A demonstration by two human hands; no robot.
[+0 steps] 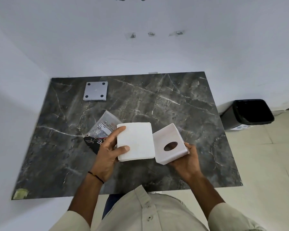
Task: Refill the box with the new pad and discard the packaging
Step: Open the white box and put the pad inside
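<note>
Beige shirt front (157, 212) and two bare forearms fill the 6 o'clock edge, nearest the viewer. Left to right above it: a yellowish patch (20, 193) marks the table's 7 o'clock corner on the dark marble table (173, 105). At 11 o'clock on the tabletop lies a grey square plate (95, 91) with four dark dots at its corners. Near the table's centre rests the clear plastic packaging (103, 127), printed label facing up, partly hidden under the left hand (107, 152). That hand, a dark thread on its wrist, grips the white pad (135, 141) by its 9 o'clock edge, thumb on top and fingers closed around it, the pad raised above the table. Touching the pad's 3 o'clock edge is the white box (169, 144), tilted, its open inside and oval slot facing the viewer. The right hand (187, 160) cups the box from below, fingers wrapped on its 3 o'clock wall. Off the table at 3 o'clock stands a black-lined bin (250, 114) on the tiled floor.
</note>
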